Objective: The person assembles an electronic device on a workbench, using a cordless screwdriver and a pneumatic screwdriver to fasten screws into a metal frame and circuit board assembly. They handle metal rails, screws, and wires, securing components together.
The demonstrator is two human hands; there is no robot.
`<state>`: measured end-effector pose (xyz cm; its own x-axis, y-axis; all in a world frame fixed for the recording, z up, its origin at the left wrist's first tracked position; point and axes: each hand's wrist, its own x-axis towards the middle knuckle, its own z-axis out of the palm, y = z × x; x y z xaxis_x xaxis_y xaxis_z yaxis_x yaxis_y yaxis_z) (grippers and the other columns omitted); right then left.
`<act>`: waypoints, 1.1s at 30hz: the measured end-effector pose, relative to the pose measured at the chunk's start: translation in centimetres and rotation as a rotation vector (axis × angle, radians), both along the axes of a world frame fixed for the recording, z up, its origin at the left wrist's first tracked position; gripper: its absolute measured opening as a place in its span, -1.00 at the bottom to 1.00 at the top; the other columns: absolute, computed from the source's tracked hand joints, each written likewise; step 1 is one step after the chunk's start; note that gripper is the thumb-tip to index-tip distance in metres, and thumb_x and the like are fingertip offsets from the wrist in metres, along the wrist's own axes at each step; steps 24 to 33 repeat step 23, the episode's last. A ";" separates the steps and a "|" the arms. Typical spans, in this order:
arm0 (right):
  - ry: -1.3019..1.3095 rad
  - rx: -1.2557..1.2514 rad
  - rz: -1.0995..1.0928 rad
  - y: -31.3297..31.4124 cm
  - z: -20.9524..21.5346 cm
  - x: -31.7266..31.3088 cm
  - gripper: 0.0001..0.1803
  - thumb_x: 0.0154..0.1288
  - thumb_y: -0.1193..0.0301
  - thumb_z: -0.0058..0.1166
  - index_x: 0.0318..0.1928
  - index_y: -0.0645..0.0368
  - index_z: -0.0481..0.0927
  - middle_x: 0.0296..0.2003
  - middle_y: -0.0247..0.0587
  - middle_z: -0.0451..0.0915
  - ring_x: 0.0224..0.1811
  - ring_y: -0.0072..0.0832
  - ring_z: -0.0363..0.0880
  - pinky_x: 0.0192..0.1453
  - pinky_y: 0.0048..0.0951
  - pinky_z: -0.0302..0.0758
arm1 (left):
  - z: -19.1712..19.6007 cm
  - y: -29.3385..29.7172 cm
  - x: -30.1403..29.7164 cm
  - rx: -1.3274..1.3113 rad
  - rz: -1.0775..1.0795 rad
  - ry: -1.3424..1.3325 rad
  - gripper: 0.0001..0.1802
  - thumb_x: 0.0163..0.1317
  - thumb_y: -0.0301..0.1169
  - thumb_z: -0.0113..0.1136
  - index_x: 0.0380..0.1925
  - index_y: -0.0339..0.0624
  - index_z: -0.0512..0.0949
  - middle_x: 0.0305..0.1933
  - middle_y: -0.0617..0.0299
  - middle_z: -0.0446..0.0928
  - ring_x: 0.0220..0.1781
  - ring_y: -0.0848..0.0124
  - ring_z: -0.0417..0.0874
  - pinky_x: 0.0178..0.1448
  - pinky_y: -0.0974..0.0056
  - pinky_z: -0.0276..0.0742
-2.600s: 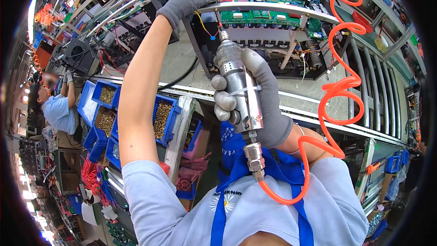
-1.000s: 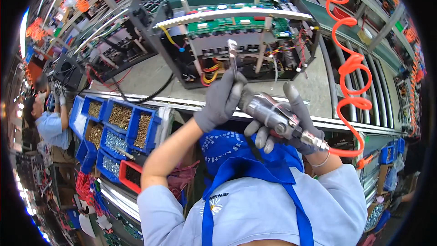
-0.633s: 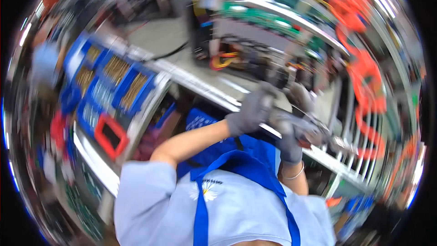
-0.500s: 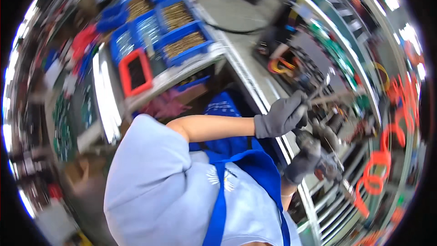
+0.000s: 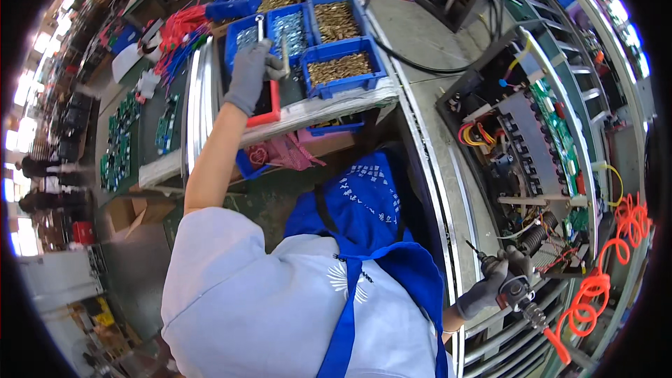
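My left hand (image 5: pixel 248 78), in a grey glove, reaches over the bench at the far left. It is closed on a wrench (image 5: pixel 260 26) whose ring end points away from me. Under that hand is a red tray (image 5: pixel 269 108) with a dark inside. A pale, narrow bar (image 5: pixel 285 52) stands beside the fingers; whether they touch it I cannot tell. My right hand (image 5: pixel 486 288), also gloved, is wrapped round an air screwdriver (image 5: pixel 516 292) at the lower right. Its thin bit points up and left, and an orange coiled hose (image 5: pixel 591 287) runs from its rear.
Blue bins (image 5: pixel 343 70) of brass and silver-coloured fasteners stand beyond the red tray. On the right sits an open metal chassis (image 5: pixel 525 147) with circuit boards and wires, over metal rollers (image 5: pixel 504 350). Green circuit boards (image 5: pixel 122 140) and red cables (image 5: pixel 183 28) lie at the left.
My left hand has moved with the wrench from the chassis to the red tray and bins. My right hand still holds the air screwdriver near the rollers. The view has shifted.
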<state>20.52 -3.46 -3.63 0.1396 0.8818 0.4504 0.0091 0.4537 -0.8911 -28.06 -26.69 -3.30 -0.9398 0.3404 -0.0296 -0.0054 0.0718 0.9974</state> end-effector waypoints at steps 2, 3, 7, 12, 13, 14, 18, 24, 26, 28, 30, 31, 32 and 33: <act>-0.162 -0.197 0.074 1.7 -1.5 4.0 -0.58 0.04 0.66 -0.02 -0.01 0.28 0.42 -0.19 0.03 0.59 -0.33 -0.43 0.58 -0.28 -0.49 0.56 | 1.0 0.9 -1.5 -0.041 -0.132 0.016 -0.56 0.41 -0.07 0.05 -0.04 -0.25 0.53 -0.48 0.16 0.61 -0.51 0.41 0.66 -0.37 0.36 0.61; -0.076 -0.090 0.067 0.7 -0.7 3.9 -0.58 0.11 0.64 -0.01 0.06 0.28 0.43 -0.16 -0.03 0.59 -0.28 -0.47 0.57 -0.22 -0.49 0.56 | 1.4 1.6 -2.3 -0.140 -0.119 -0.049 -0.55 0.38 -0.02 0.09 -0.02 -0.20 0.52 -0.32 0.09 0.64 -0.33 0.34 0.69 -0.23 0.29 0.61; -0.099 0.067 -0.078 1.0 3.8 5.6 -0.55 0.21 0.57 0.02 0.15 0.26 0.45 -0.17 -0.16 0.59 -0.28 -0.57 0.54 -0.18 -0.54 0.52 | 5.2 6.1 0.5 -1.050 0.070 0.658 -0.16 0.30 0.12 0.07 0.45 -0.03 0.08 -0.09 -0.22 0.63 0.01 -0.16 0.64 0.13 -0.08 0.47; -0.096 0.010 -0.239 3.7 12.9 8.2 -0.74 0.19 0.50 0.22 -0.08 0.16 0.62 -0.24 -0.37 0.59 -0.24 -0.74 0.52 -0.22 -0.63 0.50 | 7.7 15.9 10.8 -0.262 -0.220 1.139 -0.39 0.19 -0.37 0.32 0.28 -0.12 0.44 0.21 0.00 0.52 0.23 0.16 0.54 0.27 0.11 0.43; -0.097 -0.086 -0.240 4.7 14.6 8.7 -0.73 0.21 0.46 0.22 -0.06 0.17 0.62 -0.25 -0.39 0.59 -0.23 -0.75 0.53 -0.18 -0.65 0.49 | 8.4 18.7 13.3 -0.075 -0.380 1.145 -0.38 0.06 -0.47 0.39 0.20 -0.20 0.50 0.18 0.04 0.54 0.24 0.18 0.52 0.30 0.12 0.38; -0.128 -0.097 -0.227 6.6 15.1 9.7 -0.71 0.21 0.42 0.24 -0.05 0.17 0.62 -0.27 -0.40 0.59 -0.25 -0.76 0.52 -0.17 -0.66 0.48 | 10.8 21.2 18.4 0.091 -0.595 1.121 -0.35 -0.02 -0.47 0.43 0.16 -0.20 0.52 0.14 0.05 0.56 0.21 0.16 0.53 0.29 0.13 0.40; -0.392 -0.106 -0.121 14.1 17.4 13.8 -0.47 0.15 0.21 0.36 0.06 0.24 0.57 -0.27 -0.40 0.59 -0.36 -0.71 0.55 -0.24 -0.62 0.50 | 14.2 31.4 32.0 0.571 -0.879 1.342 -0.32 -0.11 -0.09 0.53 0.04 -0.15 0.59 -0.02 0.00 0.61 0.02 0.09 0.63 0.10 0.06 0.52; -0.671 0.173 -0.103 23.8 14.6 12.6 -0.18 0.19 -0.16 0.23 0.33 0.02 0.41 -0.24 -0.29 0.65 -0.36 -0.49 0.58 -0.08 -0.45 0.54 | 17.0 39.7 41.6 -0.215 -1.243 1.494 -0.16 -0.04 0.27 0.37 0.13 -0.07 0.56 0.09 -0.04 0.58 0.20 0.10 0.57 0.29 -0.01 0.43; -0.671 0.173 -0.103 23.8 14.6 12.6 -0.18 0.19 -0.16 0.23 0.33 0.02 0.41 -0.24 -0.29 0.65 -0.36 -0.49 0.58 -0.08 -0.45 0.54 | 17.0 39.7 41.6 -0.215 -1.243 1.494 -0.16 -0.04 0.27 0.37 0.13 -0.07 0.56 0.09 -0.04 0.58 0.20 0.10 0.57 0.29 -0.01 0.43; -0.671 0.173 -0.103 23.8 14.6 12.6 -0.18 0.19 -0.16 0.23 0.33 0.02 0.41 -0.24 -0.29 0.65 -0.36 -0.49 0.58 -0.08 -0.45 0.54 | 17.0 39.7 41.6 -0.215 -1.243 1.494 -0.16 -0.04 0.27 0.37 0.13 -0.07 0.56 0.09 -0.04 0.58 0.20 0.10 0.57 0.29 -0.01 0.43; -0.671 0.173 -0.103 23.8 14.6 12.6 -0.18 0.19 -0.16 0.23 0.33 0.02 0.41 -0.24 -0.29 0.65 -0.36 -0.49 0.58 -0.08 -0.45 0.54 | 17.0 39.7 41.6 -0.215 -1.243 1.494 -0.16 -0.04 0.27 0.37 0.13 -0.07 0.56 0.09 -0.04 0.58 0.20 0.10 0.57 0.29 -0.01 0.43; -0.671 0.173 -0.103 23.8 14.6 12.6 -0.18 0.19 -0.16 0.23 0.33 0.02 0.41 -0.24 -0.29 0.65 -0.36 -0.49 0.58 -0.08 -0.45 0.54 | 17.0 39.7 41.6 -0.215 -1.243 1.494 -0.16 -0.04 0.27 0.37 0.13 -0.07 0.56 0.09 -0.04 0.58 0.20 0.10 0.57 0.29 -0.01 0.43; -0.671 0.173 -0.103 23.8 14.6 12.6 -0.18 0.19 -0.16 0.23 0.33 0.02 0.41 -0.24 -0.29 0.65 -0.36 -0.49 0.58 -0.08 -0.45 0.54 | 17.0 39.7 41.6 -0.215 -1.243 1.494 -0.16 -0.04 0.27 0.37 0.13 -0.07 0.56 0.09 -0.04 0.58 0.20 0.10 0.57 0.29 -0.01 0.43; -0.671 0.173 -0.103 23.8 14.6 12.6 -0.18 0.19 -0.16 0.23 0.33 0.02 0.41 -0.24 -0.29 0.65 -0.36 -0.49 0.58 -0.08 -0.45 0.54 | 17.0 39.7 41.6 -0.215 -1.243 1.494 -0.16 -0.04 0.27 0.37 0.13 -0.07 0.56 0.09 -0.04 0.58 0.20 0.10 0.57 0.29 -0.01 0.43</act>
